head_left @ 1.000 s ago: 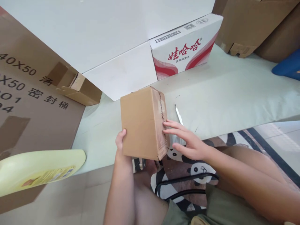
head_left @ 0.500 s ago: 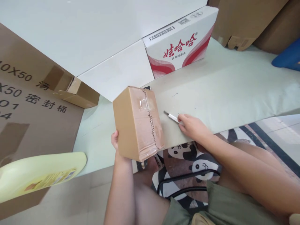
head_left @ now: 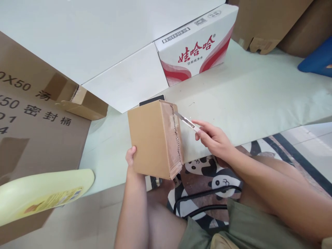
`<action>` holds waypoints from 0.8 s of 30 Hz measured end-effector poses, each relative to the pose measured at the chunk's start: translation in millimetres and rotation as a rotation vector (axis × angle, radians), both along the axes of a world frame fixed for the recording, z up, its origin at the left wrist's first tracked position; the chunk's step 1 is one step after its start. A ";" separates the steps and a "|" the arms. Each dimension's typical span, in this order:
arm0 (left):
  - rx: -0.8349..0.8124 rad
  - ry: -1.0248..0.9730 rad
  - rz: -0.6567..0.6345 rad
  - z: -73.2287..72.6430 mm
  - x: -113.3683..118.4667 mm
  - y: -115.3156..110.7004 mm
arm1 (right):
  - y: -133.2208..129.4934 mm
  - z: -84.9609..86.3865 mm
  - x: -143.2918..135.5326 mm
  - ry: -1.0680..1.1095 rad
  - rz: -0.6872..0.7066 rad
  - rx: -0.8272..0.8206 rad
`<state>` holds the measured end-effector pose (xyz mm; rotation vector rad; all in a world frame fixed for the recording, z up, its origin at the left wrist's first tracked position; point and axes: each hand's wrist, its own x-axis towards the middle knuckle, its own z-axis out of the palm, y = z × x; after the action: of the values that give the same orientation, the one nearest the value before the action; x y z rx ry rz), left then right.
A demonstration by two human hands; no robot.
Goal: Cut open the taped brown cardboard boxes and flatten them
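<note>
The brown carton (head_left: pixel 149 138) is tilted over the near edge of the pale surface (head_left: pixel 259 83), its taped side turned right, presumably so the blade can reach the seam. The left hand (head_left: pixel 131 156) steadies its far side, thumb on the front face; the rest of that grip is hidden. The right hand (head_left: pixel 214 138) pinches the white cutter (head_left: pixel 190 124) behind its blade, likely for control, the tip beside the tape.
</note>
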<state>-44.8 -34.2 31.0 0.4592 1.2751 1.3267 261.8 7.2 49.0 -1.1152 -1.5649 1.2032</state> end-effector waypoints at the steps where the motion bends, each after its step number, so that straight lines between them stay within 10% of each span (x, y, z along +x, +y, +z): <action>1: -0.020 -0.001 -0.022 0.1 0.2 -0.3 | 0.2 0.1 0.0 -0.035 -0.008 0.014; 24: 0.035 0.030 -0.039 -2.7 11.0 5.4 | -20.5 -13.7 -19.8 -0.243 0.022 0.101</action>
<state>-33.8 -28.8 28.3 0.5271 1.2632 1.3155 242.0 -13.3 35.3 -1.2155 -1.8039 1.0191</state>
